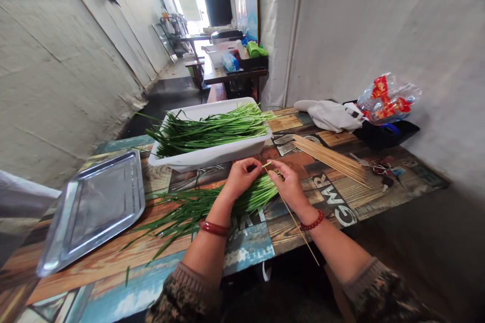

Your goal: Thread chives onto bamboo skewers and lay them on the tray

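My left hand [242, 179] is closed, its thumb and finger pinching the pale end of a chive stalk [267, 164]. Close beside it on the right, my right hand [290, 186] is closed around a thin bamboo skewer [299, 229], with its fingertips at the same stalk end. The skewer slants down past the table's front edge; its upper tip is hidden by the fingers. Under both hands lies a loose pile of green chives [189, 207], leaves to the left and pale stems to the right.
Behind the hands stands a white tub [208, 159] heaped with chives [204, 128]. A metal tray [102, 207] lies on the left. To the right are a bundle of skewers [329, 159], keys [386, 176], a white cap [329, 113] and a red-and-clear plastic bag [388, 98].
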The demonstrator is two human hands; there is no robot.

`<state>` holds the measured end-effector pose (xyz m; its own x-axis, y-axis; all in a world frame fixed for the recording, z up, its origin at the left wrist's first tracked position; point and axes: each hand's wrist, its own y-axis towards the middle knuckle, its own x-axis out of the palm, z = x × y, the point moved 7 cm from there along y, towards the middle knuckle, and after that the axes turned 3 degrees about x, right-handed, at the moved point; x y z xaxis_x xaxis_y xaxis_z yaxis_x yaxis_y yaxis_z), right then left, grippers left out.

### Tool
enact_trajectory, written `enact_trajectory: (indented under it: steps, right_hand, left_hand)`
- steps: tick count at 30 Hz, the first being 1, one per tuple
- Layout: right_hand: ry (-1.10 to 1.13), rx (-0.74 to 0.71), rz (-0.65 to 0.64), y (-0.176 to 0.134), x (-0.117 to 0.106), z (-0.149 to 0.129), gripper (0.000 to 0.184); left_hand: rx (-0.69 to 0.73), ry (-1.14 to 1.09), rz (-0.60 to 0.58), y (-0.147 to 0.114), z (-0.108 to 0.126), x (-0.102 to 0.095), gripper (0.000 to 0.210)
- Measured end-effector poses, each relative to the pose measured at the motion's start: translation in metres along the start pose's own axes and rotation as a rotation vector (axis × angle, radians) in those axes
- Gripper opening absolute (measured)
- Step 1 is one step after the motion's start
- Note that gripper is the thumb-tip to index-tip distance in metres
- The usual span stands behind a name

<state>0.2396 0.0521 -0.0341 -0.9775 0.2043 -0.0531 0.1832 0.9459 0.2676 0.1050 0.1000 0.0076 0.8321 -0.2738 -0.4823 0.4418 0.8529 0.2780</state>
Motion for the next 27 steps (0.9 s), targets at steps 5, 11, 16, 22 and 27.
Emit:
enact_trajectory:
  steps: [5,11,16,22,27]
  right_hand:
    - [0.001,0.002,0.007,0.0004,-0.0004,0.0012,0.032]
    - [-0.012,0.003,-0.003,0.0001,-0.0006,0.0012,0.033]
    - [-0.025,-0.006,0.003,0.0000,-0.0011,0.0013,0.034]
    - [-0.023,-0.007,0.007,-0.0002,-0.0012,0.0020,0.034]
    - [-0.022,-0.009,0.000,-0.0002,-0.0012,0.0036,0.034]
  left_hand:
    - [-0.012,-0.026,0.000,0.0000,-0.0007,-0.0001,0.015]
    - [-0.020,-0.010,0.009,0.0005,-0.0013,-0.0005,0.016]
    - [-0.041,-0.034,0.012,0.0003,-0.0042,0.0005,0.019]
    - [-0.051,-0.054,0.013,0.0002,-0.0053,0.0012,0.019]
    - [-0.055,-0.046,0.021,0.0001,-0.0050,0.0007,0.018]
